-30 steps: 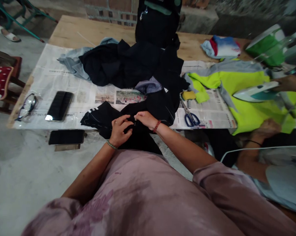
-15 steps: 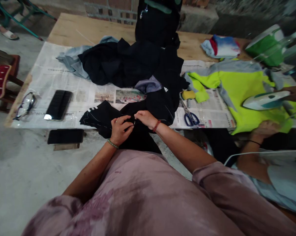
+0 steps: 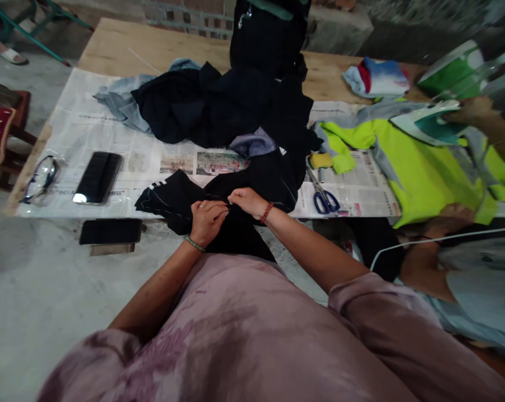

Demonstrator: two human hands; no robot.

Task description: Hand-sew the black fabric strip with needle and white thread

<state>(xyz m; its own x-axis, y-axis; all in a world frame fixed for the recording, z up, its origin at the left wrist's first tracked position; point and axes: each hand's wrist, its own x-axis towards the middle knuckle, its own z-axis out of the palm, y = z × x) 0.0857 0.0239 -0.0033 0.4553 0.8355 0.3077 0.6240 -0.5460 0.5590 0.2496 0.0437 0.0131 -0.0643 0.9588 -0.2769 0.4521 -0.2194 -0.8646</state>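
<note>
A black garment (image 3: 258, 177) with white stripes and thin white stitch-like lines lies bunched at the front edge of the table, partly hanging over it. My left hand (image 3: 209, 221), a green bead bracelet at its wrist, is closed on the cloth, fingers bent together. Right beside it, my right hand (image 3: 249, 202) with a red bead bracelet pinches at the fingertips; what sits in the pinch is too small to make out. Blue-handled scissors (image 3: 325, 200) lie to the right, below a yellow sponge-like block (image 3: 320, 161).
Newspaper (image 3: 85, 139) covers much of the table. At left lie a phone (image 3: 98, 177) and glasses (image 3: 42, 177); another phone (image 3: 110, 231) sits lower. Dark clothing (image 3: 206, 109) and a black bag (image 3: 269, 39) stand behind. On the right, a co-worker moves an iron (image 3: 428, 123) over a yellow-grey garment (image 3: 428, 184).
My left fingers have closed in more over the cloth, and my right hand stays almost in place. The co-worker's iron has moved away toward the back of the yellow-grey garment.
</note>
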